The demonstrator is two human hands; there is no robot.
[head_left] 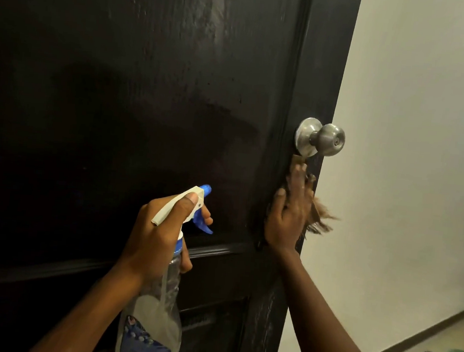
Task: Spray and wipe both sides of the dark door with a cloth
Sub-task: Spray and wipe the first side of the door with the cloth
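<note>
Cloth (319,220), seemingly soft and limp, lies pressed under the flat right hand (289,217) on the rigid dark door (121,82); the left hand (158,234) grips the light-looking spray bottle (154,309) by its neck.

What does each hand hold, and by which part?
The left hand grips the spray bottle around its neck and trigger head. The right hand presses a brown cloth flat against the door, below the knob.

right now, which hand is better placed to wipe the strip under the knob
Right. The right hand presses the cloth flat on the door just below the knob, while the left hand grips the spray bottle further left.
</note>
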